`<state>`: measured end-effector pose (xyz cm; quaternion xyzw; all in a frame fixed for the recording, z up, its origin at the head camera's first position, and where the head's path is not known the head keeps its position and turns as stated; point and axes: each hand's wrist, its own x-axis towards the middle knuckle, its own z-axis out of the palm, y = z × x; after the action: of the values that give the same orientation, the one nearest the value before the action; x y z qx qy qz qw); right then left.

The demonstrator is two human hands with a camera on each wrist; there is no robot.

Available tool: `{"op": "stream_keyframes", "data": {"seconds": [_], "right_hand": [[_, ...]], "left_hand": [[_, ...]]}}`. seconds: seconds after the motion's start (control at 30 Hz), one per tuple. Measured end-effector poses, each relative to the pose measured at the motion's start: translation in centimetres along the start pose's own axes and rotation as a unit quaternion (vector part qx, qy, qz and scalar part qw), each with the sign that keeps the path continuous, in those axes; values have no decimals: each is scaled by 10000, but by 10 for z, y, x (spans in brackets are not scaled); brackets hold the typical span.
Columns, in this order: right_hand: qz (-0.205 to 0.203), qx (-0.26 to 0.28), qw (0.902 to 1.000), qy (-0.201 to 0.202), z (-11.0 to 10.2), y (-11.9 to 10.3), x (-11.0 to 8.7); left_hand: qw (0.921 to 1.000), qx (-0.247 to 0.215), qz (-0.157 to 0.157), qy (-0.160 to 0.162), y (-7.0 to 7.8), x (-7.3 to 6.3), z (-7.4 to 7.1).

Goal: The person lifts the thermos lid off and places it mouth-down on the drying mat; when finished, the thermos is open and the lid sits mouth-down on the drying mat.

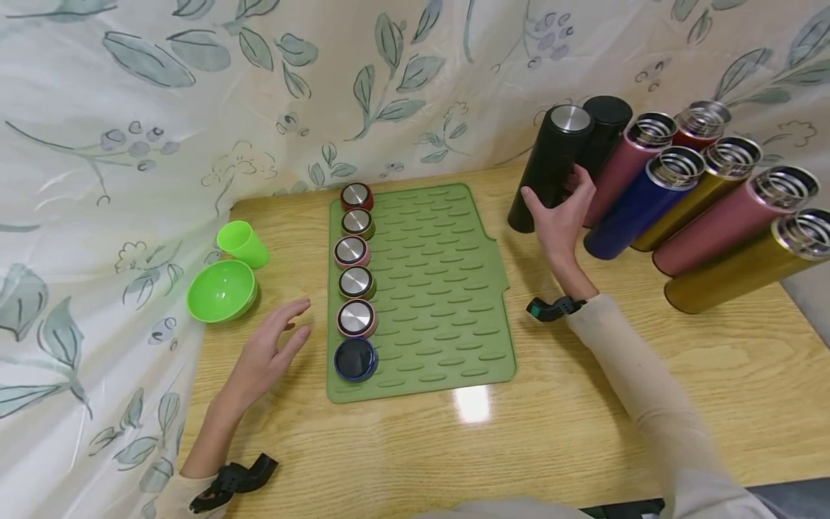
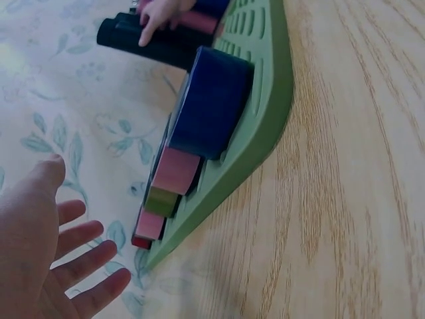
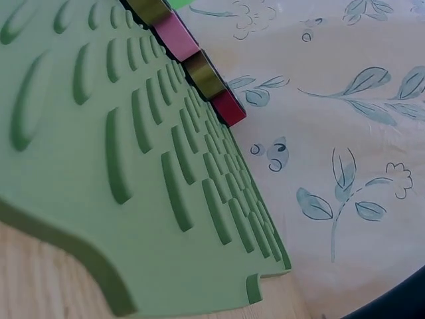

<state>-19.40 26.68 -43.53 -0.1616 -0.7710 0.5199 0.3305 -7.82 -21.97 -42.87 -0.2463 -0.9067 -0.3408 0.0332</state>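
My right hand (image 1: 563,216) grips a black thermos bottle (image 1: 543,166) around its side, thumb on the left. A silver disc tops that bottle, which stands on the table right of the green mat (image 1: 441,288). In the right wrist view only a dark curved edge (image 3: 392,302) shows at the lower right corner. My left hand (image 1: 266,357) hovers left of the mat, fingers spread and holding nothing. Nearest to it are bottle lids in a column along the mat's left side: a blue lid (image 1: 355,359), a pink lid (image 1: 357,318) and several more behind.
A second black bottle (image 1: 606,130) stands behind the gripped one. Right of them are several lidless bottles, among them a blue bottle (image 1: 642,205) and a gold bottle (image 1: 746,267). A green bowl (image 1: 222,291) and green cup (image 1: 243,244) sit at left, by the patterned curtain (image 1: 162,108).
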Motion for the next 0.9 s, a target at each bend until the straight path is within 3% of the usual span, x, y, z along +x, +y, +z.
{"op": "stream_keyframes", "data": {"seconds": [0.37,0.9], "right_hand": [[-14,-413,9977,529,12,1,1],[39,-503,9968,623,16,3,1]], "left_hand": [[10000,-23,-55,-41,1,-1,2],[9998,-4,-112,-191,1,2,2]]}}
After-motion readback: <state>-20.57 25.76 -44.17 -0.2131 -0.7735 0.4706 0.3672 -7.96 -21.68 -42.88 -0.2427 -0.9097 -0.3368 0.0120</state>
